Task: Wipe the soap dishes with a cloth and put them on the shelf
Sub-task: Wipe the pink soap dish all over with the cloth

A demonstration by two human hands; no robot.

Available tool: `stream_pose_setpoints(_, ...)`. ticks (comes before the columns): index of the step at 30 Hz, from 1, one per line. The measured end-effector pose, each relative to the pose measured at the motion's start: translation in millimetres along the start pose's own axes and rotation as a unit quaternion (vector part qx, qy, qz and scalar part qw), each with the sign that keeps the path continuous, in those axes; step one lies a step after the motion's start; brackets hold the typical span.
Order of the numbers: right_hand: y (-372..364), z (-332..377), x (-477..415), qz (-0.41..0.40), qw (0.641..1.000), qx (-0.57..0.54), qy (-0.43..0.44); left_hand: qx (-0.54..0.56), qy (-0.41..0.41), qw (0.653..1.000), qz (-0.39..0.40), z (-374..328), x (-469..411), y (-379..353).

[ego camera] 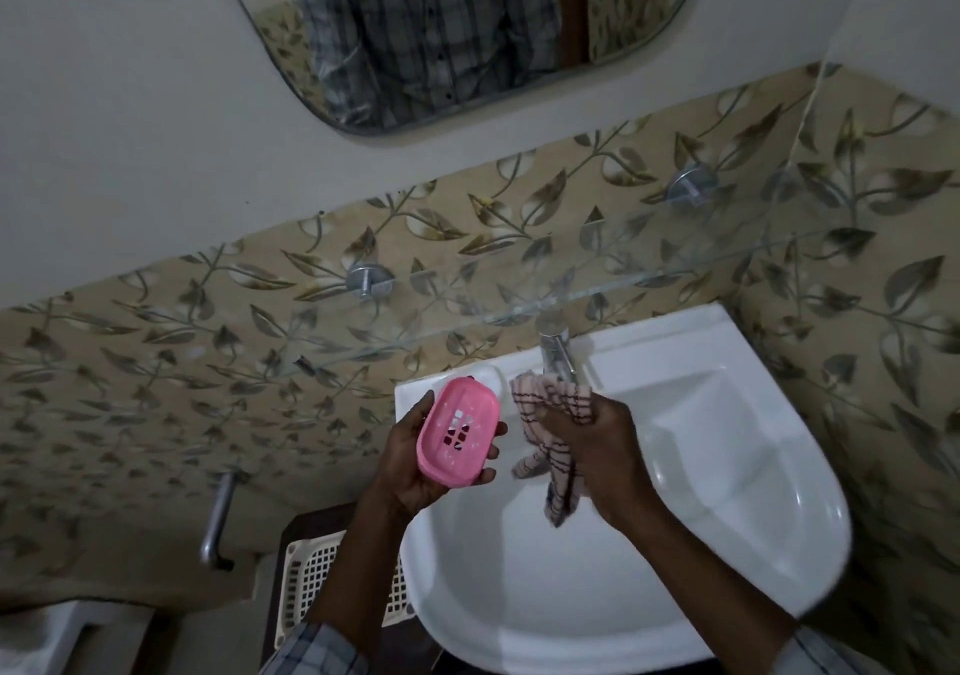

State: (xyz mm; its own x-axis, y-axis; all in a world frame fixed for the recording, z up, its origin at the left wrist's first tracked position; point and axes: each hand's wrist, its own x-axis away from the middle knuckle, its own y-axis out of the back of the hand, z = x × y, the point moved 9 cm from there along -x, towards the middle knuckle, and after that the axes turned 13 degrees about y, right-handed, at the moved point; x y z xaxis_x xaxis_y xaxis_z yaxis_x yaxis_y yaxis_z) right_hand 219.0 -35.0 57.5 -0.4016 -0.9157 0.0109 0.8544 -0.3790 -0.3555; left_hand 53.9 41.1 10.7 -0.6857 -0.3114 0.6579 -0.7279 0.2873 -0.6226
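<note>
Cupped from below, the pink oval plastic soap dish (458,430) sits in the left hand (415,466), thumb on its near-left rim and fingertips curling up along its right edge, hollow side facing up with the drain slots showing. The right hand (597,451) has its grip closed around a bunched pink-and-white checked cloth (550,430), whose loose end hangs down over the white ceramic basin (727,466). Dish and cloth are just beside each other but apart; both are held above the basin's left rear corner, in front of the chrome tap (555,347).

Judging by this, the wiping step is in hand, with the cloth about to meet the dish or between strokes. The next move calls for bringing the cloth into the hollow and rubbing round the rim and slots while the left hand keeps the dish steady. The clear glass shelf (519,305) on its round metal brackets, above the tap, waits for the dish.
</note>
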Motion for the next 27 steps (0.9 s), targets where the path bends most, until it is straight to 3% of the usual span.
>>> stream_pose_setpoints(2,-19,29,-11,0.06,0.967,0.185,0.162,-0.026,0.014,0.999,-0.023,2,-1,0)
stream_pose_setpoints(4,-52,40,-11,0.108,0.884,0.349,0.29,-0.041,0.019,0.998,-0.052,2,-4,-4)
stream_pose_setpoints(8,-93,0,-3,0.307,0.797,0.433,0.287,-0.046,0.006,0.996,-0.069,4,-3,-15)
stream_pose_setpoints(12,-82,12,-16,0.279,0.784,0.462,0.308,-0.031,0.019,0.996,-0.082,8,-4,-11)
stream_pose_setpoints(15,-93,19,4,0.314,0.722,0.473,0.395,-0.01,0.007,0.996,-0.086,8,-7,-12)
stream_pose_setpoints(18,-76,21,-8,0.235,0.752,0.5,0.36,-0.028,-0.007,0.996,-0.086,5,-9,-17)
stream_pose_setpoints(22,-89,22,6,0.268,0.71,0.488,0.431,-0.029,-0.01,0.995,-0.096,3,-9,-16)
stream_pose_setpoints(25,-71,24,-12,0.193,0.74,0.524,0.375,-0.053,-0.032,0.992,-0.107,1,-9,-16)
stream_pose_setpoints(27,-76,21,-9,0.209,0.729,0.534,0.374,-0.059,-0.058,0.99,-0.117,-3,-8,-17)
